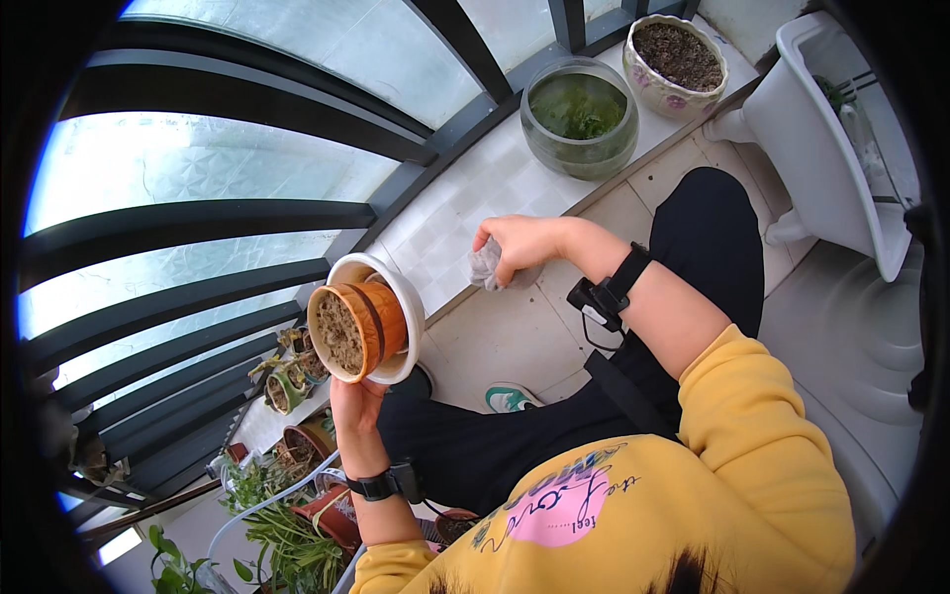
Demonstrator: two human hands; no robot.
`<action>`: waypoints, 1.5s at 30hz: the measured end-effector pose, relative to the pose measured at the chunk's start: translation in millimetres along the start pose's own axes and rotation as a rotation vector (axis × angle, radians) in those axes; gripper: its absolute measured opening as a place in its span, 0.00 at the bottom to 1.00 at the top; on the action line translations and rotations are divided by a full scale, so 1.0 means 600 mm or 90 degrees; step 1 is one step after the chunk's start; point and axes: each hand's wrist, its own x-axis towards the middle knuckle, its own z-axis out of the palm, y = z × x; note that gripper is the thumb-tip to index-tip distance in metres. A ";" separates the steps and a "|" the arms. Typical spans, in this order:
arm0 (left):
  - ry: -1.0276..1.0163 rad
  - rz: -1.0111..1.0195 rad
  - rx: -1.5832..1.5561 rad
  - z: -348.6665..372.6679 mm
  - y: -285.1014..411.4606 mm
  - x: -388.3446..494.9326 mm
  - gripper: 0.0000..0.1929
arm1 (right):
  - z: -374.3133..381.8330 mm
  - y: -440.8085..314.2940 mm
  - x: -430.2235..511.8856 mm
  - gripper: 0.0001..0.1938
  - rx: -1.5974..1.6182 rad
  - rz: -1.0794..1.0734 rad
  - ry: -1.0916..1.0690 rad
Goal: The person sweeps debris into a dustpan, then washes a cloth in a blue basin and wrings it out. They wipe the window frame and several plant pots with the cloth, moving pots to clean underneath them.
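Observation:
My left hand (358, 405) holds up a small orange flowerpot (383, 327) filled with dry soil (338, 332). The pot is tilted, with its soil facing left. Right behind it is a white pot (413, 312); whether my fingers also grip that one cannot be seen. My right hand (519, 245) pinches a crumpled grey cloth (487, 266) above the edge of the tiled ledge (475, 200), to the right of the pots.
A glass bowl of green water (580, 119) and a scalloped planter with soil (675, 67) stand on the ledge. Dark railings (223, 215) run along the window. A white basin (816, 141) is at right; leafy plants (297, 520) and small pots (286, 390) are lower left.

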 end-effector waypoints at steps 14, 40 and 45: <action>-0.028 -0.050 -0.114 0.021 0.006 0.003 0.22 | 0.011 -0.084 0.017 0.17 0.492 -0.364 0.131; 0.081 -0.046 -0.088 0.117 -0.039 -0.008 0.15 | 0.122 -0.109 0.085 0.24 1.031 -0.357 0.042; 0.100 -0.031 -0.105 0.129 -0.040 0.001 0.17 | 0.166 -0.096 0.084 0.26 1.118 -0.186 -0.059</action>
